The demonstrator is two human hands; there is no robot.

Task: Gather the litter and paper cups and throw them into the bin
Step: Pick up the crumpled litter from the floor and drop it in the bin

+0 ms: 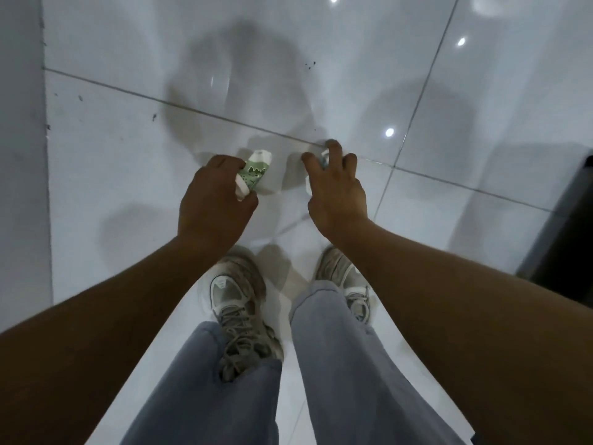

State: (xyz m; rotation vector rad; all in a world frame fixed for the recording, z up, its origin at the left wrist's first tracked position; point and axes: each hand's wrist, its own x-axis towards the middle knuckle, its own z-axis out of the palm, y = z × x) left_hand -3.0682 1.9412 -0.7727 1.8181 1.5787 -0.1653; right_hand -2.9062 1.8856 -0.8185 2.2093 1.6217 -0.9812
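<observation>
The person stands bent over the white tiled floor point(128, 149), both arms stretched down past grey trousers and worn grey trainers point(239, 303). The left hand point(213, 200) is closed around a paper cup point(255, 173) with a green cartoon print; the fingers wrap its side and squash it a little, so the cup lies tilted in the grip with its white rim by the thumb. That hold looks chosen for carrying: a crushed cup takes less room and will not slip on the way to the bin.

The right hand point(335, 184) is lowered with its fingers point(333, 146) spread and curled over something small and white with a touch of blue, most likely a second cup or a scrap of litter point(324, 155). Most of it is hidden under the palm, so I cannot tell whether the fingers have closed on it or are only settling around it, nor whether it has left the floor.

A dark object point(564, 239) stands at the right edge of the view, near the right arm; it may be the bin, though too little shows to be sure. A few dark specks point(309, 65) lie on the tiles further off, well apart from both hands. To my eye the gathering is under way, with the throwing-away yet to be done.
</observation>
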